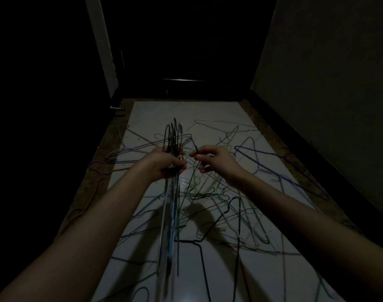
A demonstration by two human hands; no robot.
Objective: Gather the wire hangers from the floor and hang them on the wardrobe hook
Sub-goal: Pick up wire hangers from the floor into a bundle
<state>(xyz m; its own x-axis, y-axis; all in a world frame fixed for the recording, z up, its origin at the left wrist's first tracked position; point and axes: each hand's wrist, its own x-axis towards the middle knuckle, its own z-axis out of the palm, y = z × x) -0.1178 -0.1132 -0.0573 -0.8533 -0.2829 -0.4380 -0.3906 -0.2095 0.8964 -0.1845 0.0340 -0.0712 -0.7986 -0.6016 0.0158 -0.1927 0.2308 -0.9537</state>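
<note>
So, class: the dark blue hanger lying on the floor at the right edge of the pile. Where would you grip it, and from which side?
Take the dark blue hanger by its long straight upper edge, reaching from above on the right. That stretch lies mostly clear of the tangled pile, so it should probably lift free without snagging. The right hand is nearest, though it now pinches a black wire.

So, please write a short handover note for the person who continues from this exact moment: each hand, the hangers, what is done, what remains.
Left hand: grips a bundle of gathered thin wire hangers, hooks pointing up.
Right hand: pinches the neck of one dark wire hanger beside the bundle.
Floor: many loose coloured wire hangers lie tangled on the pale tiled floor.
Done: some hangers gathered.
Left: add this hanger, collect the rest, hang all on the wardrobe hook, which is not visible in the dark.
</note>
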